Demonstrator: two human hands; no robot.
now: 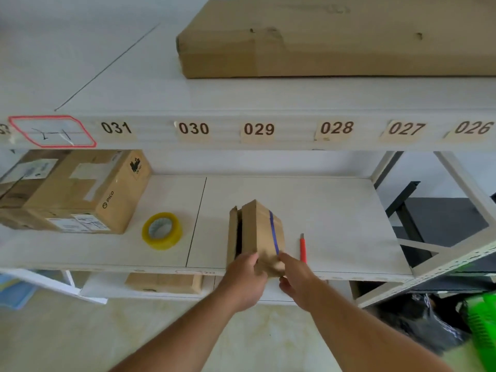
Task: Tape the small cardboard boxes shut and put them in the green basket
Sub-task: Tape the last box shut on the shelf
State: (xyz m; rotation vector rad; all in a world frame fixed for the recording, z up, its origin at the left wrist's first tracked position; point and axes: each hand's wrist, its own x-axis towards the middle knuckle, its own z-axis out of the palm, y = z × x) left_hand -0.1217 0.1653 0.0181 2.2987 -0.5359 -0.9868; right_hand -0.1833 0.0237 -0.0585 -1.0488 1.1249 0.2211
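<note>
A small cardboard box [259,232] with a blue stripe stands on the white middle shelf [335,210], its left flap ajar with a dark gap showing. My left hand [245,280] grips the box's near end from the left. From the right, my right hand [296,280] holds the same end. A roll of clear yellowish tape [162,231] lies on the shelf left of the box. To the box's right lies a red utility knife [303,249]. The green basket [481,326] shows at the lower right, on the floor.
A larger PICO carton [75,191] fills the shelf's left end. A long flat carton [335,38] lies on the top shelf above number labels 026 to 031. Another cardboard box [163,283] sits on the shelf below. A black bag [418,318] lies beside the basket.
</note>
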